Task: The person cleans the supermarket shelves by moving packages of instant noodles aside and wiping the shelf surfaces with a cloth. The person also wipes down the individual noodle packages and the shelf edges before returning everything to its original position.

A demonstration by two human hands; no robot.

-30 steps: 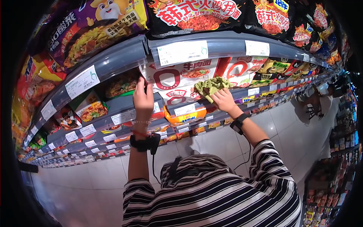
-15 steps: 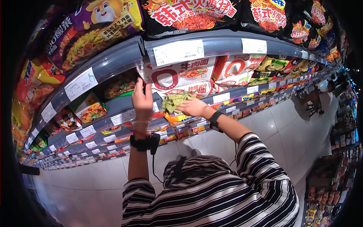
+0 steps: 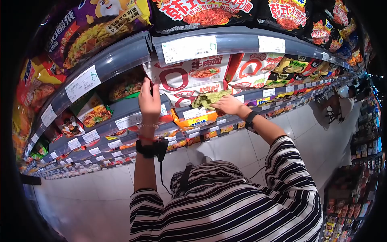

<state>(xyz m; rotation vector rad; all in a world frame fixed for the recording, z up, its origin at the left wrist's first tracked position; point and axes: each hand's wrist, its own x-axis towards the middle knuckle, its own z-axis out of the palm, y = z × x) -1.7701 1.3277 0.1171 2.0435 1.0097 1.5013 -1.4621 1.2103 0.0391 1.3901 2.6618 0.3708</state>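
Note:
My right hand [image 3: 230, 105] holds a crumpled green cloth [image 3: 209, 99] against the front edge of a shelf, just below the white noodle packs. My left hand [image 3: 149, 100] has its fingers stretched upward, resting at the left side of a large white noodle pack [image 3: 195, 74] with a red ring on it. Its fingertips partly hide that pack's left edge. A second white pack [image 3: 252, 68] stands to the right. Under the cloth and to its left, a price label [image 3: 194, 113] sits on the shelf edge, above an orange pack [image 3: 197, 123].
Overhead, a shelf lip with price labels [image 3: 189, 49] carries black noodle packs [image 3: 203, 14] and a purple one [image 3: 98, 30]. More shelves run below. A person [image 3: 338, 103] sits at the right on the tiled floor [image 3: 278, 155]. Another stocked shelf [image 3: 350, 193] stands lower right.
My right hand and the green cloth have moved right along the shelf edge, uncovering the price label. My left hand stays beside the white pack.

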